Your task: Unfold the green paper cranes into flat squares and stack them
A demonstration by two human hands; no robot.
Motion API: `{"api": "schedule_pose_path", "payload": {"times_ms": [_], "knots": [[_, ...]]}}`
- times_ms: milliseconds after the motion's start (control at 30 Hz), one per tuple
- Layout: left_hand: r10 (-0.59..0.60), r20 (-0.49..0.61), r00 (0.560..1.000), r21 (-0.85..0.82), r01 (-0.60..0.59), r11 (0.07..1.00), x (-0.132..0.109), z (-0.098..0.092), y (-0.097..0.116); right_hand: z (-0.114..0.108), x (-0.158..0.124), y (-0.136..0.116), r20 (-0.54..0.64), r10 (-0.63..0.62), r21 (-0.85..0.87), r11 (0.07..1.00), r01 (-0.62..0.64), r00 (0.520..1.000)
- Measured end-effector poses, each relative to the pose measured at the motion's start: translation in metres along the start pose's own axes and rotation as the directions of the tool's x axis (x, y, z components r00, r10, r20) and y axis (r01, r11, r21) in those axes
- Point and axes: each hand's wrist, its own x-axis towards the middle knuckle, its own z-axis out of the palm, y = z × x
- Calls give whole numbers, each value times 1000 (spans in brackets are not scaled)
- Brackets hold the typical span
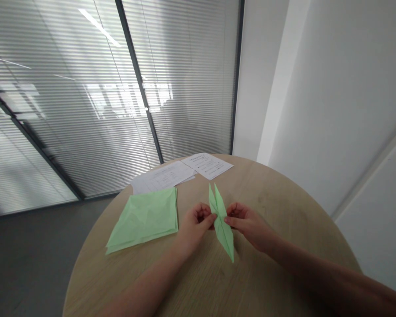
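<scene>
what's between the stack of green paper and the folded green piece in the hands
In the head view, the left hand lies between the green paper stack and the folded green piece, pinching its left edge; otherwise only bare wooden table.

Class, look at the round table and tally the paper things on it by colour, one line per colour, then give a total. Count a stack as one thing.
Green paper: 2, the folded piece pinched between the left hand and right hand, and the green stack.
White printed sheets: 2, one nearer the stack, one farther right.
Total: 4
</scene>
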Motion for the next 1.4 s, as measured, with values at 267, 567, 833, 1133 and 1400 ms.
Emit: {"api": "schedule_pose_path", "payload": {"times_ms": [267,567,833,1133,1400], "knots": [[20,-28,999,15,-19,1000,3,-2,-4,-1,3,2,25,19,88,996,-21,1000],[76,-22,997,126,-73,989,1,-3,-3,-4,3,4,52,9,22,1000,-10,999],[66,12,998,343,-66,937,-3,-3,0,-6,5,8,36,-133,-112,984,136,990],[132,103,986,661,-167,731,-13,0,12,-5,2,12,103,-112,-242,961,134,988],[150,66,986,605,-159,781,-9,-6,7,-4,1,7,85,-117,-263,955,136,989]]}}
